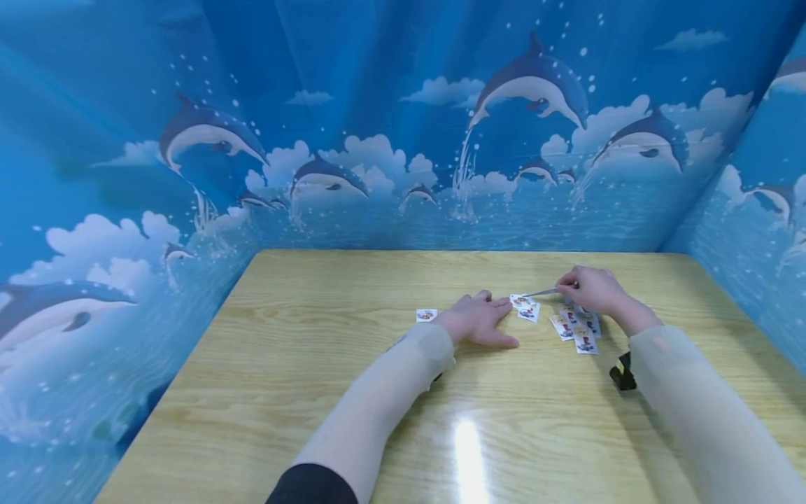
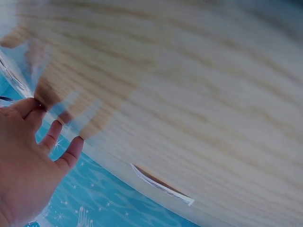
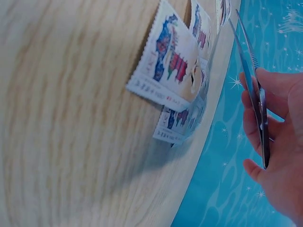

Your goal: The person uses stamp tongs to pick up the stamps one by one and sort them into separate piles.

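My right hand (image 1: pixel 593 290) pinches a pair of metal tweezers (image 3: pixel 259 106) between thumb and fingers. In the right wrist view the tweezer tips stand slightly apart. In the head view the tweezers reach left to two overlapping postage stamps (image 1: pixel 529 312). My left hand (image 1: pixel 478 322) lies spread and palm down, its fingertips right at the left edge of those stamps. Below the right hand lies an overlapping group of several stamps (image 1: pixel 585 343), with perforated edges and red and blue pictures (image 3: pixel 177 66). A single stamp (image 1: pixel 426 316) lies just left of the left hand.
The wooden table (image 1: pixel 302 364) carries all the stamps near its far side. A blue dolphin-print curtain (image 1: pixel 378 105) rises behind the table's far edge and along its sides. A small black device (image 1: pixel 623 372) sits at the right wrist.
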A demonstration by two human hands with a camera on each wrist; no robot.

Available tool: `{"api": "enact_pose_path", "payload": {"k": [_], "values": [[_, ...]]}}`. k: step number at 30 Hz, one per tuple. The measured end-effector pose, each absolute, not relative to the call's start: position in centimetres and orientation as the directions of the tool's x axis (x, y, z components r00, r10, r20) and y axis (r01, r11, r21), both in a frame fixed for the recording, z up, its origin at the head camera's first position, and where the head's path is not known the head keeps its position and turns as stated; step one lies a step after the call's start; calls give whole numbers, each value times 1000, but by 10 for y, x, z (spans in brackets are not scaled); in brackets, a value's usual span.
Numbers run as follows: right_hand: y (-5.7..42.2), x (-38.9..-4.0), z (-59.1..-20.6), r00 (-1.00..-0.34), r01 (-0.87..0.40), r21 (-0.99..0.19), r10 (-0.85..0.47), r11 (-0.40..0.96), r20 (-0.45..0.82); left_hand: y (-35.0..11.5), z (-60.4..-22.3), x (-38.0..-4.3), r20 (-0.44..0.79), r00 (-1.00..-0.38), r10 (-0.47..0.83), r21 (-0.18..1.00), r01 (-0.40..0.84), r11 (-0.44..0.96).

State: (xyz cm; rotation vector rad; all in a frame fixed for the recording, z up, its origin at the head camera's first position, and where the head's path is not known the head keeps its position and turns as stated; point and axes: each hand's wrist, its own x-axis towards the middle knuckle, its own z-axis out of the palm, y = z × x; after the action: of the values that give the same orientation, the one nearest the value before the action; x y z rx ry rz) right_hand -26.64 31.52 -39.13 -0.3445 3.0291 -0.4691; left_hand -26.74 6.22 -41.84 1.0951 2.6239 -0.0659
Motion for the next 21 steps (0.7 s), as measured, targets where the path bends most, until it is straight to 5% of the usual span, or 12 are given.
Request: {"api": "enact_pose_path", "payload": {"k": [21], "values": [[319, -267, -391, -968, -235, -276, -251, 932, -20, 61, -419, -267, -283, -663, 693, 59, 709, 703]]}}
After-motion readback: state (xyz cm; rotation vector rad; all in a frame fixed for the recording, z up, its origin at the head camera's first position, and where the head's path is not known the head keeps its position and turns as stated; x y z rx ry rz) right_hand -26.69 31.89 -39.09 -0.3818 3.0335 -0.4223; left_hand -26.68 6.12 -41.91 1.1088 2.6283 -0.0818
